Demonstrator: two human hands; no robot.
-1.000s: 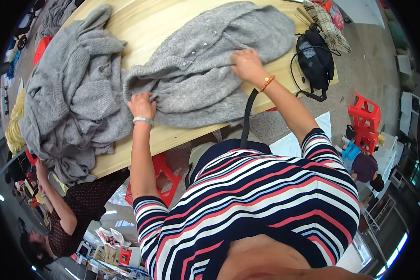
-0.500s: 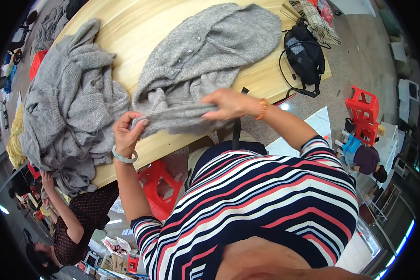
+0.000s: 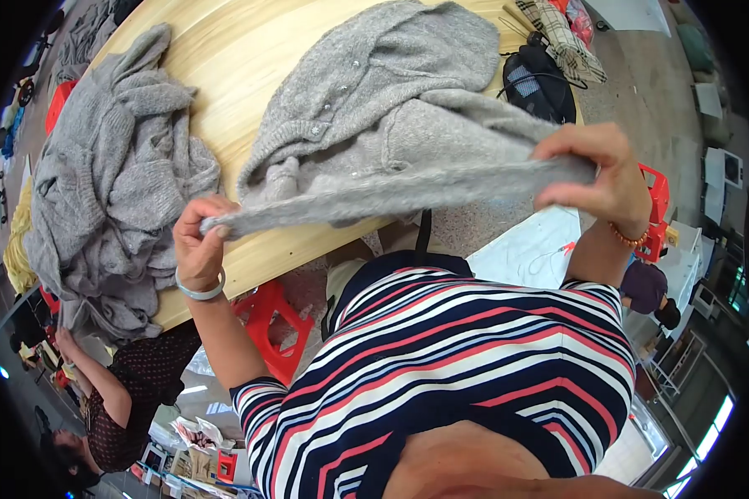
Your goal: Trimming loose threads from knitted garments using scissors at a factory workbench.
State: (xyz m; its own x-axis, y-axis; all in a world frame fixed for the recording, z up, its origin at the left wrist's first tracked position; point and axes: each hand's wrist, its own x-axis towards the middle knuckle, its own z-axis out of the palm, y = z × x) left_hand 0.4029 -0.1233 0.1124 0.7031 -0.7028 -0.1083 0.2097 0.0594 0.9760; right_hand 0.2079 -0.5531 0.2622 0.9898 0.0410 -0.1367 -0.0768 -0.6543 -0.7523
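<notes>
A grey knitted cardigan (image 3: 441,137) with small shiny buttons lies partly on the wooden table (image 3: 216,50), its near edge lifted toward me. Between my two hands that edge is stretched into a long band. At its left end, the thumb and fingers of my left hand (image 3: 201,241) pinch a corner. My right hand (image 3: 595,175) grips the other end, past the table's near edge, thumb below and fingers above; it is slightly blurred. The buttoned part and the rounded far part of the cardigan rest on the wood.
A heap of grey knitwear (image 3: 108,183) covers the table's left side. Beside it a person in a dark dotted top (image 3: 137,391) handles its near end. A black mesh bag (image 3: 541,83) lies at the right edge. A red stool (image 3: 275,324) stands below the table.
My right hand has slid or pulled far to the right, drawing the cardigan's edge out taut. My left hand, still pinching its corner, has shifted slightly left and nearer to me.
</notes>
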